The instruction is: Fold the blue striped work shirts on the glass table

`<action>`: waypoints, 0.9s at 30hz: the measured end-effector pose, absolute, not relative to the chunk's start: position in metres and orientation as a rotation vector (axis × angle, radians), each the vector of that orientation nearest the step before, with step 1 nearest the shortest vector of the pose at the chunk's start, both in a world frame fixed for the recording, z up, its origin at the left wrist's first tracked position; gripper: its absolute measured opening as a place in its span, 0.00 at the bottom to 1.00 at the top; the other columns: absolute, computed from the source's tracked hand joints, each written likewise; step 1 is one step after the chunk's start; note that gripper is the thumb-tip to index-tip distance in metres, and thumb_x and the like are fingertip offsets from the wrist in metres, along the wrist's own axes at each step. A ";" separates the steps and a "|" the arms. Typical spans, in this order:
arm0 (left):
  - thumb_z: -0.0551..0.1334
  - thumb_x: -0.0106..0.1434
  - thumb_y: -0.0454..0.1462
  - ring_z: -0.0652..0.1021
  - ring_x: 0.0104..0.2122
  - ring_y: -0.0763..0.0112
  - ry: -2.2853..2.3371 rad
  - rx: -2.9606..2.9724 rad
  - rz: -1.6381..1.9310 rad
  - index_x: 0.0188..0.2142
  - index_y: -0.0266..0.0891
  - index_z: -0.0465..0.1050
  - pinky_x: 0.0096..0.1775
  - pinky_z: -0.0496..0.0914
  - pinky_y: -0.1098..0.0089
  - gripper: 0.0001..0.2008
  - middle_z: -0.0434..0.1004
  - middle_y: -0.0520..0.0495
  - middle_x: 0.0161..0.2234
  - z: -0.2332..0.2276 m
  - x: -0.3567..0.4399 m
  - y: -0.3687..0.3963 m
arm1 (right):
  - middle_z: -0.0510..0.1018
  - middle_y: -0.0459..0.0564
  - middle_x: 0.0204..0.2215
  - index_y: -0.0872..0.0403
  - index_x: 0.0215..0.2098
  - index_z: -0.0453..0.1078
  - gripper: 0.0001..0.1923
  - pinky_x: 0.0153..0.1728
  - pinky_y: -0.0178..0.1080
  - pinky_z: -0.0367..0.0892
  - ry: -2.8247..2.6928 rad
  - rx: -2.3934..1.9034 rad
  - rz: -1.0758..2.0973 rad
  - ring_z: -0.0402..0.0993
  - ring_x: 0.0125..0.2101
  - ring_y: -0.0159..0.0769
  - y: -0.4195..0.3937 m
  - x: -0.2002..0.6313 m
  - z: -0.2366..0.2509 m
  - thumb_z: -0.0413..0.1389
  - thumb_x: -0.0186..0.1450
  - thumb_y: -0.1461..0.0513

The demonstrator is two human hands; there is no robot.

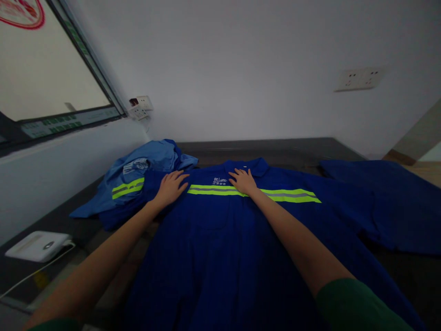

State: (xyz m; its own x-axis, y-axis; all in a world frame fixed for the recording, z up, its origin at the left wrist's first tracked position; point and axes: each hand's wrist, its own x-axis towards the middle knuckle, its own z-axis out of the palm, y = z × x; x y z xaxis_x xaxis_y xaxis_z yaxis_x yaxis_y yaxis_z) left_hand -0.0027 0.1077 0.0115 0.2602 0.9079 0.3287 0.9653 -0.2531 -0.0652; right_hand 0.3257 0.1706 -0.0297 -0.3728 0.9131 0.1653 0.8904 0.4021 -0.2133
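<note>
A dark blue work jacket [213,230] lies spread front side up, its collar toward the wall. A yellow-green and grey reflective stripe crosses its chest, with a white logo above the stripe. My left hand [170,186] rests on the jacket's shoulder at the left, palm down with its fingers spread. Just below the collar, my right hand [244,181] lies flat across the front opening, fingers apart, partly over the stripe. Neither hand grips the cloth. The lower end of the jacket runs out of view at the bottom.
Left of the jacket lies a crumpled lighter blue garment [151,154]. A white device [39,246] with a cable sits near the left edge. More dark blue cloth [406,207] lies at the right. The dark table [275,146] meets a wall with sockets [360,79]; a window is upper left.
</note>
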 end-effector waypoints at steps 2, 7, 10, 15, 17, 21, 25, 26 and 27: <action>0.48 0.68 0.46 0.55 0.64 0.55 -1.746 -2.357 -0.210 0.61 0.50 0.60 0.60 0.48 0.48 0.23 0.56 0.47 0.64 -0.004 0.005 0.112 | 0.55 0.55 0.65 0.48 0.64 0.57 0.27 0.61 0.61 0.37 -2.403 -1.576 0.131 0.49 0.64 0.51 0.170 0.326 -0.030 0.40 0.70 0.50; 0.42 0.70 0.45 0.54 0.65 0.57 -1.946 -2.338 0.078 0.65 0.46 0.52 0.61 0.51 0.52 0.26 0.52 0.44 0.66 -0.023 -0.013 0.120 | 0.57 0.55 0.64 0.48 0.63 0.59 0.26 0.61 0.62 0.38 -2.379 -1.557 0.124 0.50 0.63 0.52 0.171 0.326 -0.033 0.43 0.70 0.50; 0.43 0.69 0.46 0.52 0.65 0.53 -2.022 -2.213 0.154 0.66 0.44 0.50 0.61 0.51 0.53 0.28 0.52 0.44 0.66 -0.024 -0.019 0.120 | 0.59 0.54 0.63 0.48 0.62 0.61 0.25 0.61 0.61 0.39 -2.351 -1.540 0.109 0.52 0.63 0.50 0.169 0.326 -0.031 0.44 0.70 0.50; 0.44 0.68 0.45 0.52 0.65 0.50 -2.107 -2.110 0.251 0.66 0.40 0.50 0.60 0.53 0.52 0.29 0.51 0.46 0.66 -0.021 -0.013 0.120 | 0.65 0.53 0.60 0.51 0.58 0.65 0.21 0.62 0.56 0.41 -2.261 -1.437 0.075 0.53 0.62 0.44 0.152 0.331 -0.014 0.46 0.70 0.54; 0.45 0.68 0.44 0.54 0.64 0.49 -2.128 -2.107 0.342 0.65 0.38 0.55 0.59 0.56 0.51 0.28 0.53 0.44 0.65 -0.014 -0.011 0.123 | 0.70 0.53 0.56 0.52 0.54 0.68 0.18 0.61 0.52 0.48 -2.211 -1.326 0.090 0.58 0.59 0.43 0.141 0.343 -0.002 0.49 0.69 0.56; 0.52 0.62 0.38 0.66 0.57 0.43 -2.025 -2.145 0.483 0.52 0.36 0.72 0.52 0.62 0.44 0.21 0.65 0.36 0.58 0.012 0.004 0.132 | 0.78 0.52 0.44 0.54 0.44 0.75 0.12 0.51 0.41 0.63 -2.204 -1.224 0.109 0.69 0.48 0.39 0.117 0.411 0.029 0.52 0.67 0.59; 0.56 0.59 0.38 0.71 0.53 0.47 -1.791 -2.316 0.256 0.48 0.38 0.74 0.53 0.62 0.47 0.18 0.72 0.37 0.53 0.040 0.060 0.145 | 0.80 0.51 0.37 0.54 0.40 0.76 0.10 0.40 0.37 0.67 -1.948 -1.573 0.100 0.74 0.36 0.37 0.081 0.535 0.054 0.54 0.64 0.62; 0.55 0.60 0.38 0.72 0.53 0.50 -1.725 -2.378 0.188 0.49 0.39 0.73 0.54 0.63 0.51 0.18 0.72 0.39 0.53 0.045 0.082 0.148 | 0.80 0.51 0.35 0.54 0.39 0.76 0.10 0.38 0.37 0.67 -1.851 -1.704 0.079 0.75 0.35 0.37 0.068 0.568 0.056 0.53 0.64 0.61; 0.55 0.62 0.39 0.72 0.52 0.54 -1.674 -2.445 0.131 0.50 0.40 0.73 0.54 0.64 0.55 0.19 0.73 0.41 0.53 0.048 0.105 0.152 | 0.80 0.52 0.35 0.54 0.38 0.76 0.11 0.38 0.37 0.67 -1.754 -1.845 0.032 0.75 0.35 0.38 0.055 0.597 0.057 0.53 0.64 0.59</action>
